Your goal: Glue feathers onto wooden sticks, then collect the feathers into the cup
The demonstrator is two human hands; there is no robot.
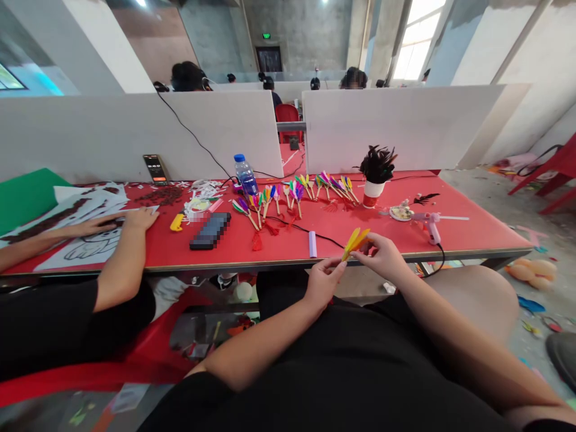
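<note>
Yellow and orange feathers (pixel 352 242) stand upright between my hands, just in front of the table's near edge. My left hand (pixel 324 281) is closed at their lower end, the fingers pinched together; what else it grips there is hidden. From the right, my right hand (pixel 382 257) pinches the orange feather side with thumb and fingers. Feathered sticks with red tassels (pixel 296 195) lie in a row beyond my hands, in several colours. A pink glue gun (pixel 432 228) rests to the right, near a small plate (pixel 401 212) with whitish bits on it.
A paper cup (pixel 371 193) holds black feathers (pixel 378 163). A blue-capped bottle (pixel 245 175), a dark pixelated device (pixel 210 231), a yellow-handled tool (pixel 177 222) and a purple strip (pixel 312 244) are on the red table. At left, a co-worker's hands (pixel 140 219) rest on drawn paper (pixel 92 247).
</note>
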